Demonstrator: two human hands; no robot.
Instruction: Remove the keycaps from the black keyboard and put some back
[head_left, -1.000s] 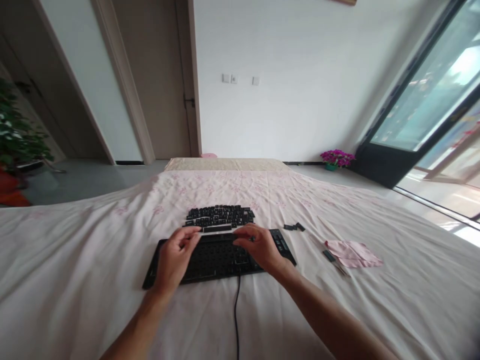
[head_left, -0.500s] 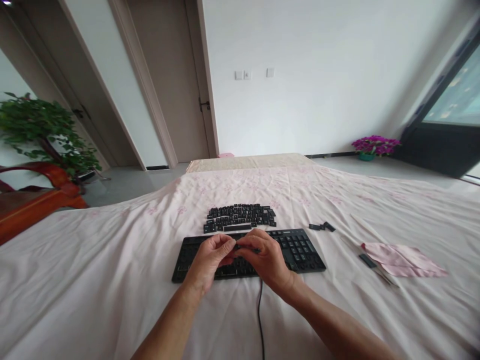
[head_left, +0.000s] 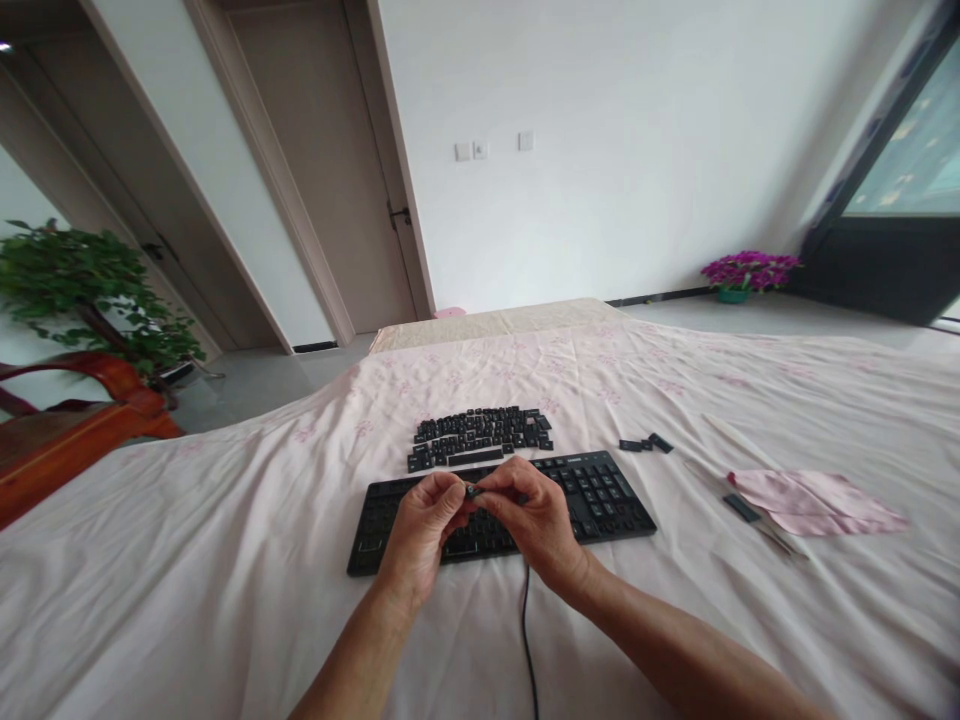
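A black keyboard [head_left: 600, 495] lies on a pink floral bedsheet [head_left: 225, 560], most of its keys removed on the left part. My left hand [head_left: 421, 530] and my right hand [head_left: 531, 520] meet above the keyboard's middle. Both pinch one small black keycap [head_left: 471, 491] between their fingertips. A laid-out group of loose black keycaps [head_left: 480, 436] sits on the sheet just beyond the keyboard. The keyboard's black cable [head_left: 528, 640] runs toward me between my forearms.
Three loose keycaps [head_left: 645, 443] lie right of the keyboard. A pink cloth [head_left: 817, 502] and a thin dark-handled tool [head_left: 754, 518] rest further right. A wooden chair [head_left: 67, 420] and a green plant [head_left: 82, 290] stand at the left; a pot of purple flowers [head_left: 746, 272] stands by the far wall.
My hands came together from apart on the keyboard and lifted a keycap between the fingertips. The view swung left, bringing the plant and the chair into sight.
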